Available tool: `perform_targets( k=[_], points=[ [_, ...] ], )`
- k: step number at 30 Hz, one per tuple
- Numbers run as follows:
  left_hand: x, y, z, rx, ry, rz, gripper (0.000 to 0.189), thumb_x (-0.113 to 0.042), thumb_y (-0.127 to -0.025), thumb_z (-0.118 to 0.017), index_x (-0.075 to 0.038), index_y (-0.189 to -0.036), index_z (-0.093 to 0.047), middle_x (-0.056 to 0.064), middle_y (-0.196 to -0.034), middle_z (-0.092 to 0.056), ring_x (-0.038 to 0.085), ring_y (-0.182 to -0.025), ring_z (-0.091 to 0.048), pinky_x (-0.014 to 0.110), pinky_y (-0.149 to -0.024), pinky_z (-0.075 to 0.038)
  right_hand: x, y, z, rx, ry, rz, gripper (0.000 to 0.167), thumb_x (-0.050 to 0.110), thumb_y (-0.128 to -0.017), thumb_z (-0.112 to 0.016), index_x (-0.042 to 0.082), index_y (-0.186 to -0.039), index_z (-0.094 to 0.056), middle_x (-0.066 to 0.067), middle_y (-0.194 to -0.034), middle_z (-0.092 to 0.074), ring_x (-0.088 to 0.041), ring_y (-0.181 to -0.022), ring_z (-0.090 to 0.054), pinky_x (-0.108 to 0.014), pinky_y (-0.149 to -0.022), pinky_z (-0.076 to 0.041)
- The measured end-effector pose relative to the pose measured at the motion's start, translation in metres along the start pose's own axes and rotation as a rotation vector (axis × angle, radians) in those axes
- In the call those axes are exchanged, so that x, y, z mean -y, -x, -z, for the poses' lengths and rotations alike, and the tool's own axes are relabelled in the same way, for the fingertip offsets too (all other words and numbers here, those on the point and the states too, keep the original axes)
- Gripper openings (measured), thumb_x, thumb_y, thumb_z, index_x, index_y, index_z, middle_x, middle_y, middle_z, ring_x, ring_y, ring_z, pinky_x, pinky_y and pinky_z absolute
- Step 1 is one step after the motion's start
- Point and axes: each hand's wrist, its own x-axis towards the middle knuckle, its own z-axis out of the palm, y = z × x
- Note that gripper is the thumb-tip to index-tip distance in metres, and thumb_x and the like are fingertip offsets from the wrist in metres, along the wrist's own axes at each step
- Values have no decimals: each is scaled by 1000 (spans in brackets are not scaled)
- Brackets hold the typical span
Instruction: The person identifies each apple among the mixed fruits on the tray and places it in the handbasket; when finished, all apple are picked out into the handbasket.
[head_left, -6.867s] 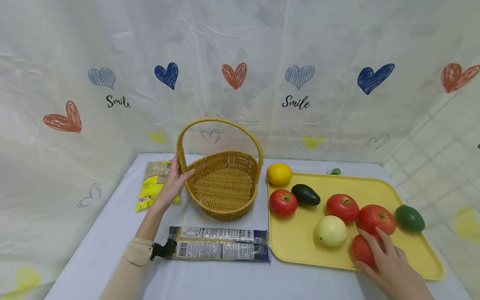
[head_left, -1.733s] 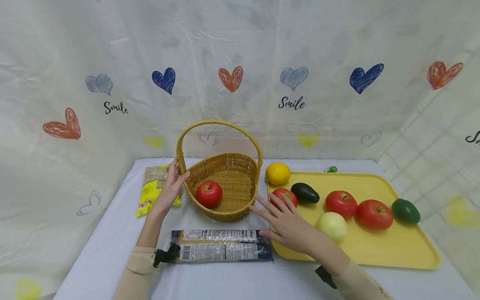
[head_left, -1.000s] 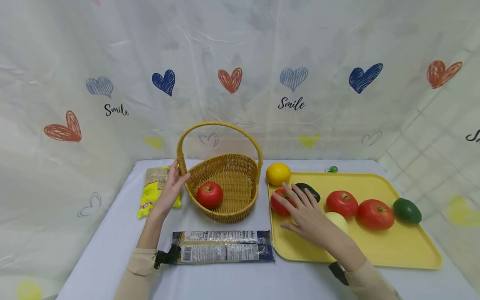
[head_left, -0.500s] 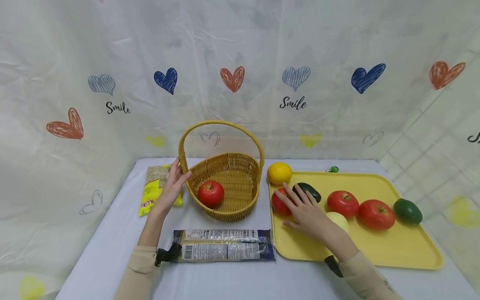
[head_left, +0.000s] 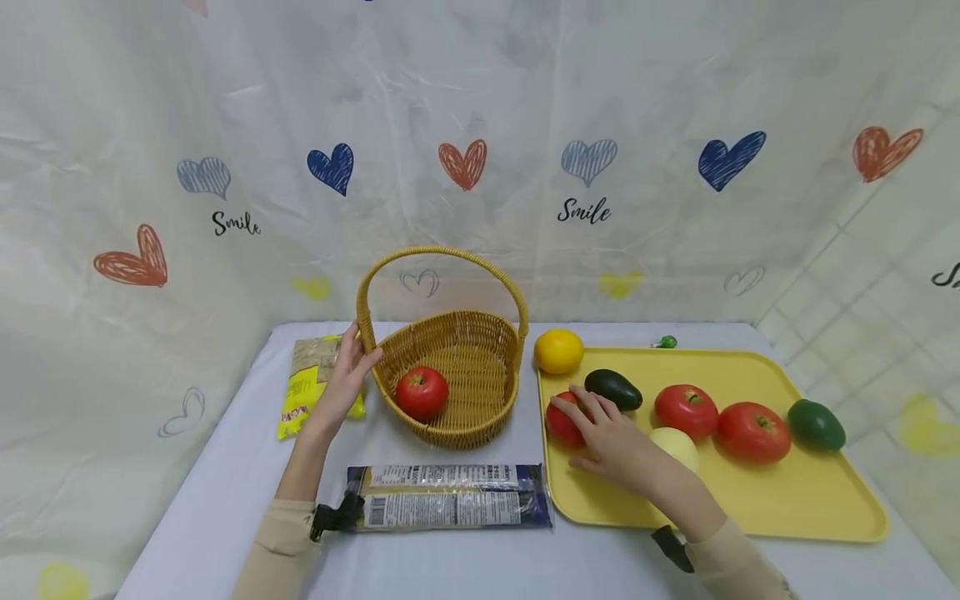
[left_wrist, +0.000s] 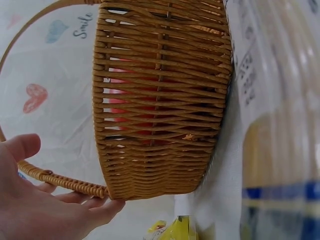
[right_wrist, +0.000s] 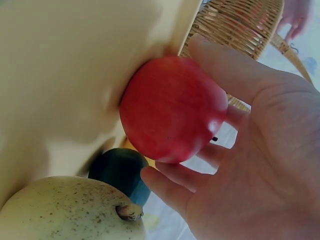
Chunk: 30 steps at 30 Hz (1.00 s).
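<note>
In the head view my left hand (head_left: 341,381) holds the wicker basket (head_left: 480,375) where its arched handle meets the left rim. The left wrist view shows the fingers behind the handle foot and the thumb (left_wrist: 25,146) raised. One red tomato (head_left: 422,393) lies inside the basket. Over the yellow tray (head_left: 810,500), my right hand (head_left: 622,450) curls its fingers round another red tomato (right_wrist: 170,107) at the tray's left side. That tomato still rests on the tray, partly covered by the fingers. Close by are a dark avocado (head_left: 613,389) and a pale speckled fruit (right_wrist: 60,210).
Two more tomatoes, one here (head_left: 686,411), and a green oval fruit (head_left: 816,425) sit on the tray. A lemon (head_left: 558,351) is by its back left corner. A long plastic package (head_left: 450,497) lies in front of the basket, a yellow bag (head_left: 303,387) left of it.
A tomato has gone from the tray's right part into the basket. My right hand has moved from the basket's side to the left tomato, and its fingers have curled more. The left hand stays.
</note>
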Motion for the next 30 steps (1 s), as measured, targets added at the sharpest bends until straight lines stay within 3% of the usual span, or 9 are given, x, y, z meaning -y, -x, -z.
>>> perform_targets(
  k=[9,14,19,25,30],
  points=[
    [1,0,0,-3,-1,-21,75,-44,-107,-49,-33,-165,-3,10,-175,-7,27,-163,-8,61,-130,-10,4,1,-3,-26,-18,-28,77,29,-79,-89,14,-144,-49,-26,-147,-44,-48,-122,-54,-56,-91,-60],
    [0,0,0,-1,-7,-17,77,-47,-106,-50,-32,-165,-2,8,-175,-6,27,-163,-8,60,-131,-11,5,2,-4,8,-41,-27,80,28,-76,-92,16,-142,-48,-28,-144,-43,-47,-116,-55,-55,-86,-62],
    [2,-2,1,-9,-13,-36,74,-40,-108,-49,-30,-165,-3,11,-175,-9,30,-162,-10,62,-130,-11,6,5,-7,25,-45,-33,82,26,-75,-92,19,-143,-47,-27,-145,-42,-46,-117,-55,-55,-87,-62],
    [2,-2,0,-14,-22,-22,76,-44,-106,-51,-32,-165,-3,9,-175,-9,28,-163,-9,61,-130,-11,8,7,-5,47,-14,-36,77,25,-74,-93,21,-138,-50,-23,-143,-48,-43,-118,-57,-52,-81,-64],
    [1,-1,0,-11,-12,-29,75,-41,-107,-50,-31,-165,-3,10,-175,-8,29,-163,-8,61,-131,-10,7,9,2,88,-52,-35,74,26,-75,-92,23,-137,-52,-22,-142,-48,-44,-121,-56,-51,-79,-64]
  ],
)
